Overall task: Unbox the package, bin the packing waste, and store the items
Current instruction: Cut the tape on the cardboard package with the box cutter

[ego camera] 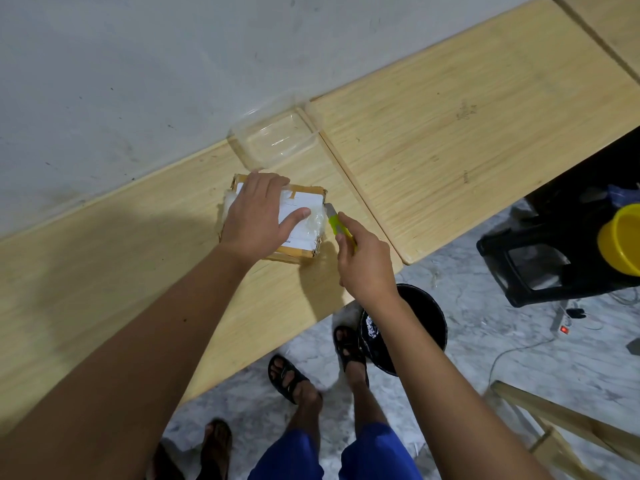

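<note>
The left hand (pixel 258 211) lies flat on top of the cardboard box (pixel 302 249). Its fingers are spread out wide and press down on the white label (pixel 300 206). They do not wrap around anything. The thumb points toward the right side of the box top.

The right hand (pixel 365 259) is closed around a yellow-green cutter knife (pixel 337 227). The fingers curl tight on the handle. The grey tip of the knife touches the right edge of the box, near the top corner, where shiny clear tape (pixel 317 223) covers the cardboard.

The box is small and brown. It sits on a light wooden table (pixel 138 289), close to the middle of the table and a little way from the wall. Some crinkly clear plastic sticks out at its left side.

Just behind the box, by the wall, sits a clear plastic tub (pixel 273 138). It looks open on top.

Under the table edge, near the person's right foot, stands a black bin (pixel 424 318). The person wears black sandals (pixel 285 377) and blue shorts (pixel 304 455).

Far to the right there is a black stool (pixel 540 268) on the floor, with a yellow bowl (pixel 621 239) just beside it. A white power strip (pixel 562 322) lies on the floor near the stool.
</note>
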